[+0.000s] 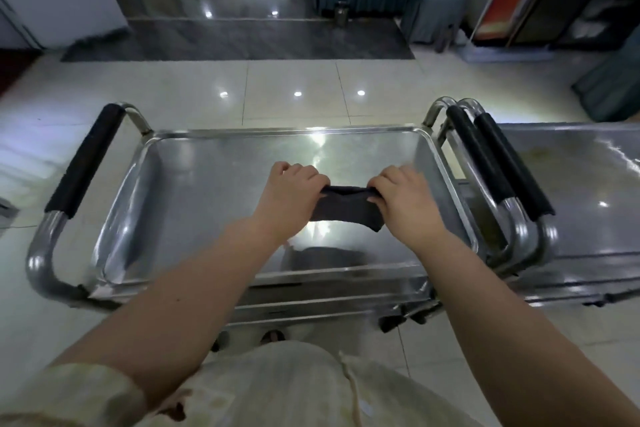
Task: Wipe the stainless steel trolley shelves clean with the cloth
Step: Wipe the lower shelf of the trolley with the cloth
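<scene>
A steel trolley (194, 204) stands on pale floor tiles (294, 87), its top shelf a shallow shiny tray; a second trolley (571, 191) sits just beside it on the right. Above the tray, the left hand (291, 198) and right hand (405, 201) each pinch one end of a dark cloth (343, 208), stretched between them. Wiping appears not yet begun; next, the cloth must be lowered flat onto the shelf.

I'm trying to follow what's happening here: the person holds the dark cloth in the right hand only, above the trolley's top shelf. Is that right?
Not quite: both hands hold it. The left hand and the right hand each grip an end of the dark cloth, above the trolley's top shelf. The head view shows this.
</scene>
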`<move>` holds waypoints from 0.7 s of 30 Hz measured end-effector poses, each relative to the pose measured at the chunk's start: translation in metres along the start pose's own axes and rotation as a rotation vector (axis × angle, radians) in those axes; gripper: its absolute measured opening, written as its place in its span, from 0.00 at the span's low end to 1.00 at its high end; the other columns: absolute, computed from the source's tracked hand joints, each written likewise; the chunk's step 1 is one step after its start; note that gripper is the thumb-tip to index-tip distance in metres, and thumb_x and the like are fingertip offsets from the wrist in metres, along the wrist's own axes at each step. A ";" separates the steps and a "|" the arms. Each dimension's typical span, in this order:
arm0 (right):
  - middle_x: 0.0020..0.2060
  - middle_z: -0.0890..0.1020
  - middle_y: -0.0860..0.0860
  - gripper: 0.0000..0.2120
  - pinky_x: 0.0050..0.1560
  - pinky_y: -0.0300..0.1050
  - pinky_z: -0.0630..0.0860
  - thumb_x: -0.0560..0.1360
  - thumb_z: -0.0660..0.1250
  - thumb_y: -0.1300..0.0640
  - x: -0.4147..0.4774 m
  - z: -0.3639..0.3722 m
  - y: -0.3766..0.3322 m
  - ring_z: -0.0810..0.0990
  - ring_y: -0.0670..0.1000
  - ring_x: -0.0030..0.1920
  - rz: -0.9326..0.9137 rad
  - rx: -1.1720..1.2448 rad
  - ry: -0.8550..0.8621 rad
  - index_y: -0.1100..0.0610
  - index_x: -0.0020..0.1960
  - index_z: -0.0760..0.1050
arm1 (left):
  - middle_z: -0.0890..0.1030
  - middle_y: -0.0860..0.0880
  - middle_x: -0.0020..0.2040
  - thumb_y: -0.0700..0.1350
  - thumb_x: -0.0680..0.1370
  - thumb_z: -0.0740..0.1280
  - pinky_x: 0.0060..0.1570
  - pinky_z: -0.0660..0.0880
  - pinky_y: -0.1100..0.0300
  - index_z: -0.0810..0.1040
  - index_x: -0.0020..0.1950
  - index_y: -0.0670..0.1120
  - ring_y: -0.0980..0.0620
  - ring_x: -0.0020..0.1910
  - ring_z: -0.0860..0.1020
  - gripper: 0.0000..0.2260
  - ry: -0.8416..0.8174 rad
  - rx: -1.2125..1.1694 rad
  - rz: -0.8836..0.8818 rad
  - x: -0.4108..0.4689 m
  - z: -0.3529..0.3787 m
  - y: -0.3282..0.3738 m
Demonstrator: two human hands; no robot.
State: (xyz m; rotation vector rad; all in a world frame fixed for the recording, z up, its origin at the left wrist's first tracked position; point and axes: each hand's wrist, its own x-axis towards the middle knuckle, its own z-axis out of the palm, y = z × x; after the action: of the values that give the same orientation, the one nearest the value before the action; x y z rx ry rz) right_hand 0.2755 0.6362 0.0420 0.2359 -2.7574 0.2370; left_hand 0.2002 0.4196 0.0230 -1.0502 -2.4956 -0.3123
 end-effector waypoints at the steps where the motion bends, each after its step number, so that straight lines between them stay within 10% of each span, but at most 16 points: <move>1: 0.40 0.78 0.55 0.06 0.41 0.50 0.70 0.69 0.75 0.64 -0.015 -0.001 0.003 0.75 0.61 0.41 -0.014 0.015 0.005 0.60 0.44 0.80 | 0.82 0.51 0.40 0.41 0.73 0.72 0.47 0.70 0.52 0.82 0.44 0.49 0.46 0.37 0.79 0.03 -0.002 0.004 -0.026 -0.009 -0.001 0.016; 21: 0.44 0.79 0.55 0.12 0.47 0.51 0.74 0.74 0.60 0.57 -0.248 0.048 -0.001 0.75 0.58 0.44 0.065 0.372 -0.211 0.61 0.49 0.80 | 0.83 0.53 0.50 0.46 0.77 0.68 0.53 0.63 0.51 0.82 0.53 0.52 0.48 0.50 0.80 0.06 -0.371 -0.192 -0.392 -0.188 0.030 0.179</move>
State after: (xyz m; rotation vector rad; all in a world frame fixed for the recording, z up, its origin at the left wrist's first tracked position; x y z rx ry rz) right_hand 0.4879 0.6589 -0.0932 0.2802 -2.9115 0.7869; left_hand 0.4392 0.4351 -0.0808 -0.7283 -3.0595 -0.5214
